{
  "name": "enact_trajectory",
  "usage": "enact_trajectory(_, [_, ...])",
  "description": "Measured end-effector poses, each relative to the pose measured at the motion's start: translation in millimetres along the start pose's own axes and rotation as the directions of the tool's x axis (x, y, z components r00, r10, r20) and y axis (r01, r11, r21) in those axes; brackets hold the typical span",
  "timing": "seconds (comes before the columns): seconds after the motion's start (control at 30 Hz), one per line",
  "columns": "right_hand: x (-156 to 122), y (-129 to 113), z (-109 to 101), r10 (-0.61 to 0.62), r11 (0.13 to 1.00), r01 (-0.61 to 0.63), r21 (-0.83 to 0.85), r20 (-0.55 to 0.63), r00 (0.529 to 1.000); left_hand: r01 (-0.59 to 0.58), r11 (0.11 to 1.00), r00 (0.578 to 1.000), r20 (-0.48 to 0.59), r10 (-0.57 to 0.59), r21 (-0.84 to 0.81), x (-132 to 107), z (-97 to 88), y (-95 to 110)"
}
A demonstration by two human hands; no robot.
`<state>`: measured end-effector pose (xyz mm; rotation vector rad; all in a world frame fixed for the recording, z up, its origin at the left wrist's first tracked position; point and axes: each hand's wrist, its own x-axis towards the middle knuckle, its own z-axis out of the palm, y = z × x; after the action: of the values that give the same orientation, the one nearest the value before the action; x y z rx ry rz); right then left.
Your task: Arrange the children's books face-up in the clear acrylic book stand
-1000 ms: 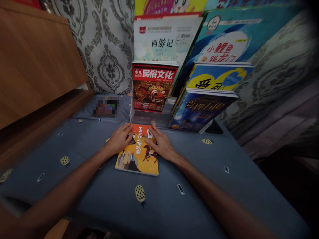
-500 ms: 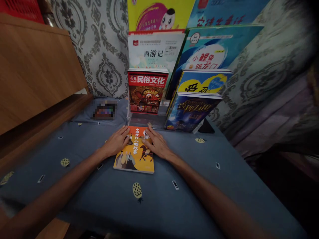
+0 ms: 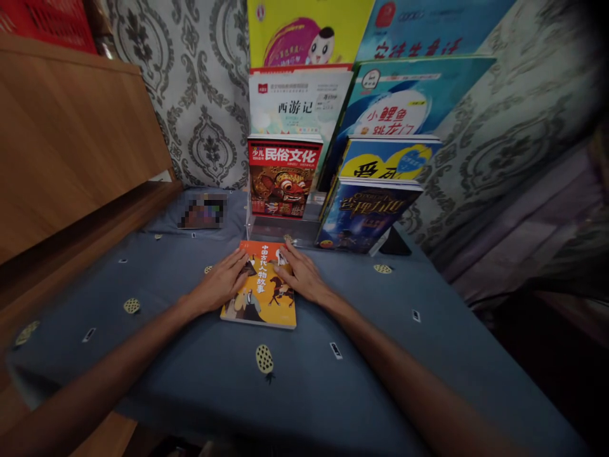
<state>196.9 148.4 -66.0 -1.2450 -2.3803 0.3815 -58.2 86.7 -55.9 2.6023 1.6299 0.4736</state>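
An orange book [image 3: 262,298] with cartoon figures on its cover lies flat on the blue patterned cloth [image 3: 304,374]. My left hand [image 3: 222,280] rests on its left edge with fingers stretched out flat. My right hand [image 3: 301,274] lies flat on its right side, fingers apart. Just behind the book stands a clear stepped display rack [image 3: 280,230]. The rack's left column carries a red magazine with a mask [image 3: 283,176]; a dark blue book [image 3: 368,213] sits in its right column.
More books stand in tiers behind: a white one [image 3: 299,98], a yellow one [image 3: 304,32], a teal one [image 3: 404,101] and a blue-yellow one [image 3: 387,157]. A wooden board [image 3: 71,139] runs along the left. Patterned grey curtain [image 3: 204,95] hangs behind.
My hands and the orange book have stayed together in the same pose. The view tilted upward, bringing the yellow book at the top into sight.
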Motion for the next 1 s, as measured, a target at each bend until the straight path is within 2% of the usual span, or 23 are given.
enact_trajectory(0.13, [-6.6, -1.6, 0.3, -0.014, 1.0, 0.015, 0.024, -0.032, 0.999, -0.014, 1.0, 1.0, 0.002, 0.014, 0.019, 0.6, -3.7, 1.2])
enact_trajectory(0.27, [-24.7, -7.9, 0.2, -0.017, 0.998, 0.022, 0.06, -0.079, 0.997, -0.061, 0.997, 0.997, -0.041, 0.063, 0.057, 4.7, -11.0, 2.8])
enact_trajectory(0.47, [-44.8, -20.5, -4.2, -0.001, 0.996, 0.012, 0.083, -0.135, 0.991, -0.125, 0.989, 0.989, -0.063, 0.13, 0.081, 28.1, -12.9, 6.7])
enact_trajectory(0.8, [-41.8, -19.3, -4.6, 0.028, 0.992, -0.009, 0.128, -0.148, 0.989, -0.256, 0.967, 0.967, 0.024, 0.255, 0.022, 82.6, -1.2, 33.0])
enact_trajectory(1.0, [-42.0, -16.3, -3.0, 0.0, 0.99, 0.021, 0.137, -0.15, 0.989, -0.261, 0.965, 0.962, 0.088, 0.259, 0.013, 98.8, 1.2, 40.9])
